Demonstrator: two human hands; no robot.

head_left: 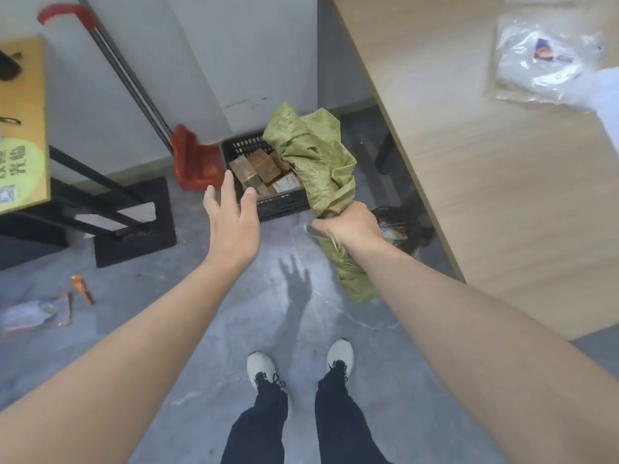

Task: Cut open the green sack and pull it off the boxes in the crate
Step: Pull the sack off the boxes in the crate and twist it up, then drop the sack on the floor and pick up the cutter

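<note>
My right hand [351, 226] is shut on the bunched middle of the green sack [318, 165], lifted above the floor. The sack's upper part hangs crumpled over the right side of the black plastic crate [281, 205], and its lower end dangles below my fist. A thin metal blade tip also sticks out from that fist to the left. Several brown taped boxes [258, 169] lie uncovered inside the crate. My left hand [231, 216] hovers open with fingers spread, just left of the crate's near corner and holding nothing.
A wooden table [485, 162] fills the right side, with a plastic bag [542, 61] on it. A red dustpan [194, 159] leans against the wall left of the crate. A black stand [134, 222] and a yellow board [23, 128] sit at left. Wrappers [40, 313] lie on the grey floor.
</note>
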